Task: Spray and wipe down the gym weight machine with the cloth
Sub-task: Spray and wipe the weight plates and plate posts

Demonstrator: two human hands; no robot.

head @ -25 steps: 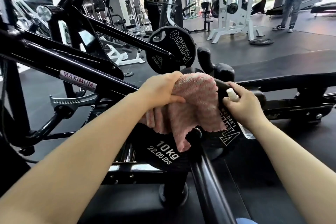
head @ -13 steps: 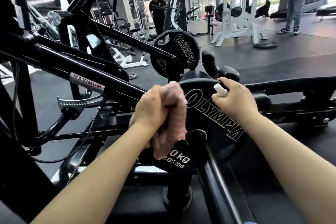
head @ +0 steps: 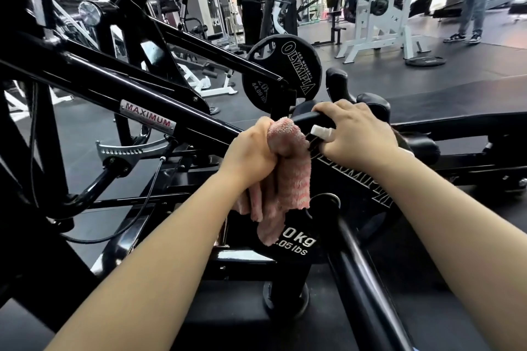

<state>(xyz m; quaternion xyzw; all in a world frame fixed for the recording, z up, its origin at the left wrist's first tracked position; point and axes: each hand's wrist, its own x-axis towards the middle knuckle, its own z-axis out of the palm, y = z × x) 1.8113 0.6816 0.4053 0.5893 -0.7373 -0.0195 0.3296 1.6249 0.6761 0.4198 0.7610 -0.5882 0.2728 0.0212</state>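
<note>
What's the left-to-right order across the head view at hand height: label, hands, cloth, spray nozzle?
MAXIMUM label → left hand → pink cloth → white spray nozzle → right hand. The left hand grips the cloth; the right hand holds the spray bottle while resting on the 10 kg plate.

A pink terry cloth (head: pixel 288 171), bunched and hanging down, lies against the near black weight plate (head: pixel 356 179) at its nine o'clock side. The white spray bottle nozzle (head: pixel 320 131) pokes out at the plate's twelve o'clock edge.
</note>
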